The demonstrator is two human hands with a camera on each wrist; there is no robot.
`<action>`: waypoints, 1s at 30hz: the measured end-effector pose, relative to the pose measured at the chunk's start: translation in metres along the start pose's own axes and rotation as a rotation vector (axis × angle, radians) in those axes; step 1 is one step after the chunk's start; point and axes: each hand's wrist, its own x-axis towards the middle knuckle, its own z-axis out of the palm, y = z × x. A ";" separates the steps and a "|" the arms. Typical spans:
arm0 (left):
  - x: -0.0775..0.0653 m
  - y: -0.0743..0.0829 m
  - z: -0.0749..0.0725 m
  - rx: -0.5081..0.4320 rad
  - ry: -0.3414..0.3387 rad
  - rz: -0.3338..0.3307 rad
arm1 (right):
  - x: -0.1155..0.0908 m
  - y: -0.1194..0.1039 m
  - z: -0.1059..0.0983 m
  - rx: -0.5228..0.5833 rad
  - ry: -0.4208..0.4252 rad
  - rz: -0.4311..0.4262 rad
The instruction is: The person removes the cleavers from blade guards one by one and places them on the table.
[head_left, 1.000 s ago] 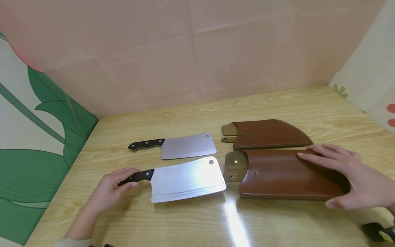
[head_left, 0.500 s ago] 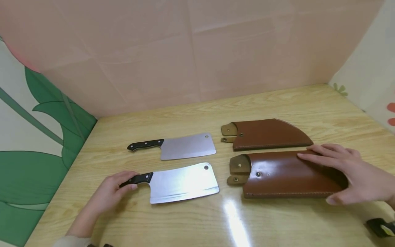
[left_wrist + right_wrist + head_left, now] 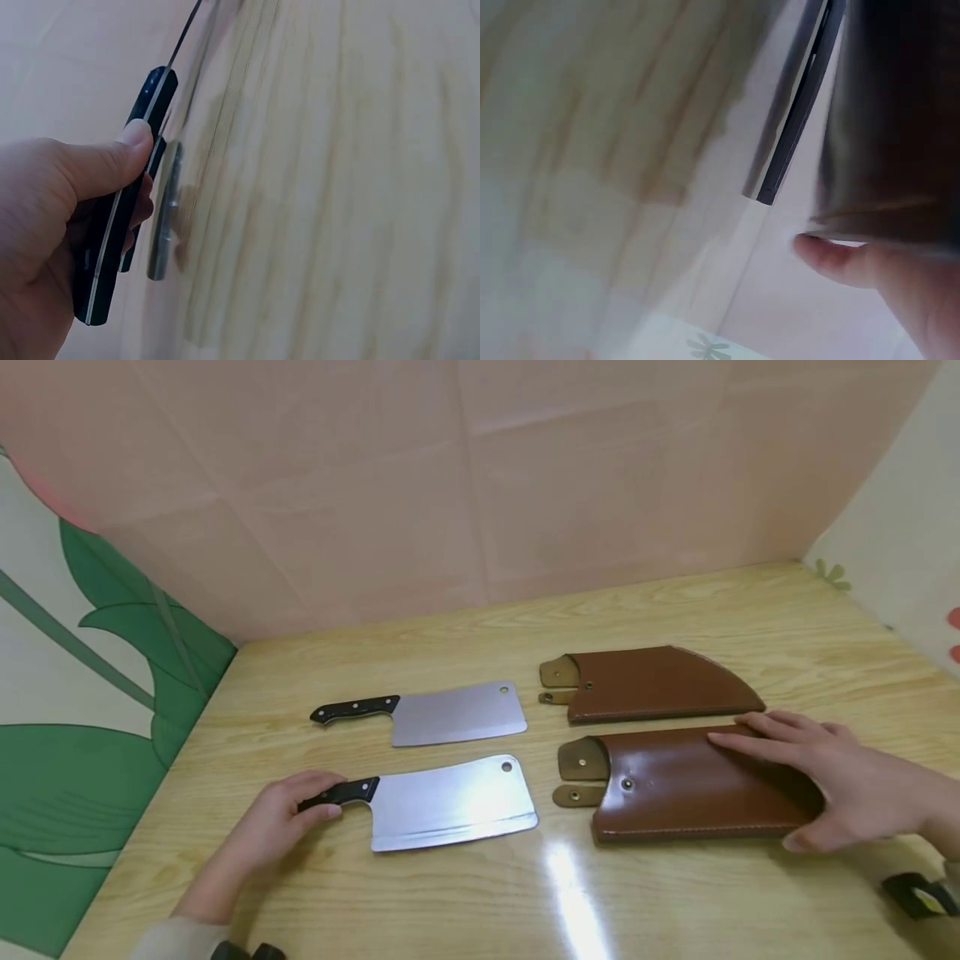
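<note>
My left hand grips the black riveted handle of a cleaver, also seen edge-on in the left wrist view by its handle. The broad blade points right, toward a brown leather knife sheath, a short distance apart from it. My right hand holds this sheath at its right end, fingers over the far edge and thumb at the near edge. In the right wrist view the thumb lies against the sheath's edge. Two tan flaps with snaps stick out of the sheath's left end.
A second cleaver lies behind the held one, handle to the left. Behind the held sheath lies another brown leather sheath with a curved right end. A pink-covered wall closes off the back of the wooden table.
The held cleaver's blade has swung down a little and its tip has drawn back left from the sheath. The held sheath's flaps have shifted slightly to the right and spread apart.
</note>
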 end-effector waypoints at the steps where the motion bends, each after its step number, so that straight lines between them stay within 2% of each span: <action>1: 0.000 0.000 0.000 0.001 -0.001 0.001 | 0.001 0.001 0.000 0.014 -0.014 0.004; 5: 0.002 -0.001 0.002 0.008 -0.008 0.007 | 0.004 0.005 0.001 0.040 -0.052 0.009; 12: 0.005 -0.006 0.006 0.022 -0.020 0.014 | 0.009 0.009 0.001 0.011 -0.104 -0.008; 19: 0.003 -0.012 0.011 0.025 -0.023 0.039 | 0.013 0.012 0.002 0.086 -0.156 -0.032; 30: 0.006 -0.008 0.009 0.075 -0.031 0.040 | 0.012 0.016 0.002 0.150 -0.146 0.008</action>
